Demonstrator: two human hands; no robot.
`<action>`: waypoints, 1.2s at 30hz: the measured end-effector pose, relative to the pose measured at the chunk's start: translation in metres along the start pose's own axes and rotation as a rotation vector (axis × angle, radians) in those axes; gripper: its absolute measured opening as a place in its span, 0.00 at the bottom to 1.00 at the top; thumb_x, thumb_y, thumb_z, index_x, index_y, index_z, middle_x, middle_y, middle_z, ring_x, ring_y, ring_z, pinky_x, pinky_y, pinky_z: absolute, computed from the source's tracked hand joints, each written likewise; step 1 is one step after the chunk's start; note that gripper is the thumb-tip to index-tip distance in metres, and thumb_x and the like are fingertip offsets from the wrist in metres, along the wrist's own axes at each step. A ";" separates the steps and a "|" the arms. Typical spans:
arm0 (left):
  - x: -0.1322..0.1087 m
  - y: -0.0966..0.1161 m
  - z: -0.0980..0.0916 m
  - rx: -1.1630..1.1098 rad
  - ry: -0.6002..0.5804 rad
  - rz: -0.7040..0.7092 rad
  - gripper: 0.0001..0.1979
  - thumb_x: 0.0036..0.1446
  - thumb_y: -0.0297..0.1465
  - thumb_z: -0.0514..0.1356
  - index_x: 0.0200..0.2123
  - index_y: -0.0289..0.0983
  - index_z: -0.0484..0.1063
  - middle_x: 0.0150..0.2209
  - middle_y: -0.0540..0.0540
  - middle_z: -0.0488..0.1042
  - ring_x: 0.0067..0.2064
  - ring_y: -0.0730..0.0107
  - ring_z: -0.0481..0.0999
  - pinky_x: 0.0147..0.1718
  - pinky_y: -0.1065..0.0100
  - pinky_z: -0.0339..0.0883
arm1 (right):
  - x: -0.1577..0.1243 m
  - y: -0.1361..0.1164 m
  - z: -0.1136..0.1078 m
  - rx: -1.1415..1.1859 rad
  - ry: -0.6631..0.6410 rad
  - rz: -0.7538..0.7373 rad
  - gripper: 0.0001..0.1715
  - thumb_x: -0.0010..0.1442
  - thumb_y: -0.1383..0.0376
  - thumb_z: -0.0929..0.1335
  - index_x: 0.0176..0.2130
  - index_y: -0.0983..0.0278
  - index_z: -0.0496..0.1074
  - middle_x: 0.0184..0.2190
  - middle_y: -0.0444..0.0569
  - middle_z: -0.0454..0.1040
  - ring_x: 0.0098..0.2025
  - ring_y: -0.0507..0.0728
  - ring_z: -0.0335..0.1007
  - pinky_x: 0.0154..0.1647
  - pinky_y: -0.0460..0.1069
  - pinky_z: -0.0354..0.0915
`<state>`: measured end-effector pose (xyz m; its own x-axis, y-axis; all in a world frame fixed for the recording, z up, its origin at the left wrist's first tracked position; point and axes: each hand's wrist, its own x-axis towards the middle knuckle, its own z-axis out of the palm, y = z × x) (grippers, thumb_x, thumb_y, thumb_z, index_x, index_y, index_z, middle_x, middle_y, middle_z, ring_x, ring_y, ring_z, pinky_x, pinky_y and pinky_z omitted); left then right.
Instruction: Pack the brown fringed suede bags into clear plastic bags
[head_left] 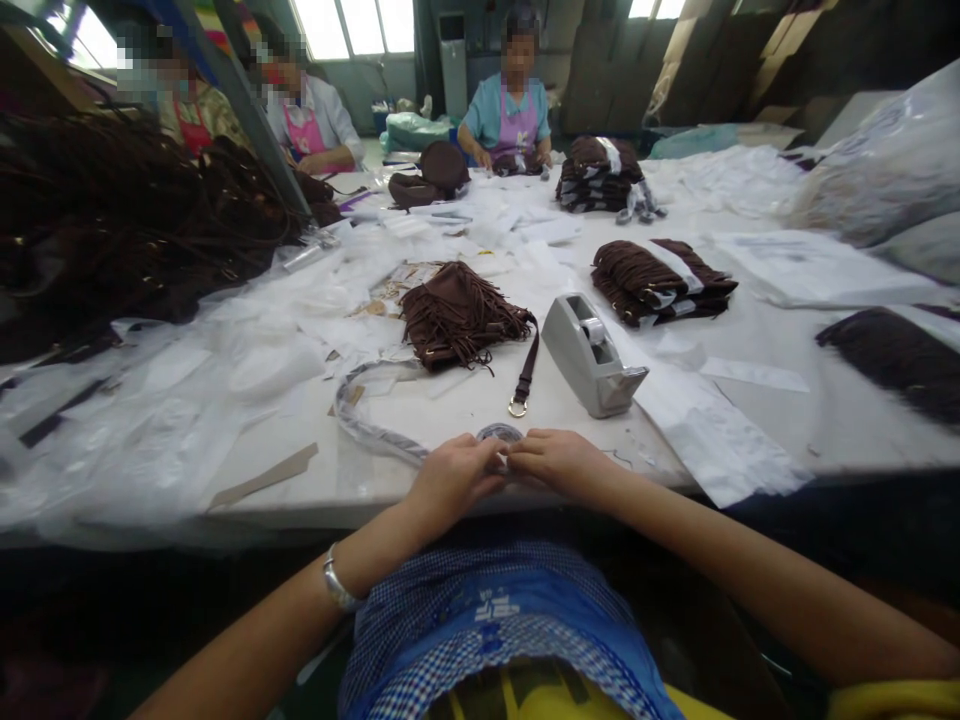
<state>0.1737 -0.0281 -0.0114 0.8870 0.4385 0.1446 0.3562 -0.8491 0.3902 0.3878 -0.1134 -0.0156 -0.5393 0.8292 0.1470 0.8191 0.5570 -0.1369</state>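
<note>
cluttered white table (pixel 461 402), bright windows (pixel 356 28) beyond

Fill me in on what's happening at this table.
A person's left hand and right hand meet at the table's near edge, beside a plastic-wrapped strap; the fingers hide exactly what they pinch. Just beyond lies a fringed brown bag, with a tape dispenser to its right. Across the table, a co-worker in a purple apron handles a dark bundle.
</note>
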 end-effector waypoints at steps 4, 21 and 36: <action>-0.003 -0.007 -0.006 0.114 -0.026 0.130 0.14 0.58 0.33 0.64 0.48 0.40 0.72 0.37 0.46 0.79 0.42 0.61 0.75 0.40 0.64 0.68 | -0.002 0.016 -0.010 -0.009 -0.080 -0.102 0.12 0.66 0.70 0.64 0.47 0.64 0.75 0.43 0.50 0.78 0.41 0.56 0.70 0.42 0.49 0.67; -0.002 0.006 0.007 0.019 0.000 0.048 0.05 0.59 0.30 0.62 0.39 0.40 0.75 0.33 0.48 0.78 0.38 0.64 0.75 0.39 0.67 0.68 | -0.011 0.012 -0.009 -0.043 -0.020 -0.016 0.22 0.61 0.75 0.66 0.53 0.61 0.72 0.58 0.53 0.70 0.48 0.60 0.71 0.47 0.54 0.69; 0.002 -0.014 -0.010 0.065 -0.033 0.058 0.04 0.59 0.32 0.62 0.38 0.40 0.75 0.33 0.48 0.78 0.38 0.64 0.75 0.37 0.67 0.66 | -0.001 0.012 -0.008 0.028 0.090 -0.010 0.22 0.63 0.75 0.63 0.54 0.62 0.72 0.53 0.51 0.75 0.50 0.57 0.70 0.50 0.52 0.68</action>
<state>0.1674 -0.0119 -0.0077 0.9156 0.3791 0.1343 0.3214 -0.8904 0.3224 0.3997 -0.1076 -0.0093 -0.5262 0.8169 0.2360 0.8076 0.5670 -0.1620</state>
